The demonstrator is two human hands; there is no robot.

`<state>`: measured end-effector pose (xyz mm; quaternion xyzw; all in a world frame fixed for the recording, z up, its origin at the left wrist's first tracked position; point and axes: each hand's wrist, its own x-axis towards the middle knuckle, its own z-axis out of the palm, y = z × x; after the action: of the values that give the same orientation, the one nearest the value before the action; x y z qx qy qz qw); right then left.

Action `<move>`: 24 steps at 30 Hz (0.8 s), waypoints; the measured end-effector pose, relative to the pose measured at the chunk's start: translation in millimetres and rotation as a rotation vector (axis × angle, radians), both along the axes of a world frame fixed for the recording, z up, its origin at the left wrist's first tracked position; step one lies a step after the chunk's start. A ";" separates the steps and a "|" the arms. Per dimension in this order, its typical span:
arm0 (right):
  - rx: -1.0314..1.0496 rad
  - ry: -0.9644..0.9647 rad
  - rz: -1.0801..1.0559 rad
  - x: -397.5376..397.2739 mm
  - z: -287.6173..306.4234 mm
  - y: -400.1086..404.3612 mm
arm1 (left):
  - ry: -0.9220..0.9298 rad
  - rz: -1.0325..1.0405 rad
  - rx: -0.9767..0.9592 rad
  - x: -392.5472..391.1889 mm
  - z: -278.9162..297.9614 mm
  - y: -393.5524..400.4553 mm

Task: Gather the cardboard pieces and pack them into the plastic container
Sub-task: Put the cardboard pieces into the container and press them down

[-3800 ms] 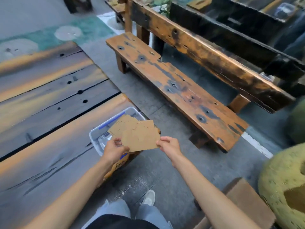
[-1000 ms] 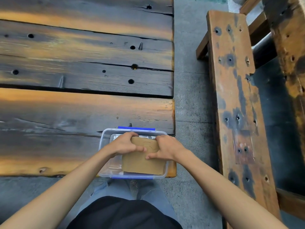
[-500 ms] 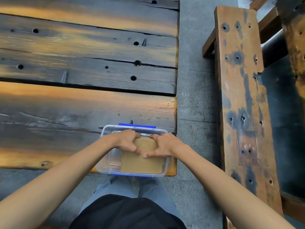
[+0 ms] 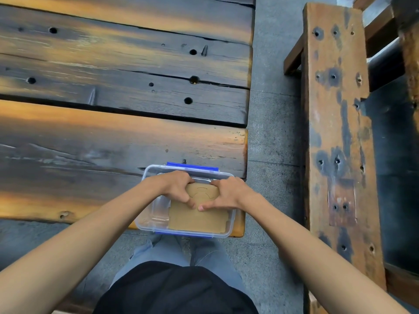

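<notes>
Both bare forearms are reaching forward from the lower corners of the head view and converging over the plastic container (image 4: 145, 223). The left hand (image 4: 176, 188) is curling palm-down at the container's far left, knuckles raised, thumb tucked toward the centre. The right hand (image 4: 226, 192) is lying flatter at the far right, its thumb stretching inward. The two thumbs are nearly meeting above the container's middle. Both hands are pressing down rather than gripping. Wrists are bending slightly, elbows spreading wide.
</notes>
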<state>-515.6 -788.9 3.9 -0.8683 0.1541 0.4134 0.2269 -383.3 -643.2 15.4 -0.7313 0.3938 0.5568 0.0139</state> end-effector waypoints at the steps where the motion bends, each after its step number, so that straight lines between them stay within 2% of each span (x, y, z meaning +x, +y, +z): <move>1: -0.006 0.003 -0.001 -0.2 0.1 0.3 | -0.005 -0.008 0.007 0.9 -0.1 -0.5; 8: -0.020 0.032 -0.032 0.5 3.5 3.2 | -0.104 -0.106 0.030 -1.8 -0.3 -4.3; 24: -0.057 0.059 0.028 -2.7 6.2 5.5 | -0.021 -0.152 0.045 2.4 4.3 5.0</move>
<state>-518.2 -783.4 10.1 -0.8638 0.1604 0.4374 0.1919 -381.0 -638.2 19.8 -0.7047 0.4352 0.5551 0.0768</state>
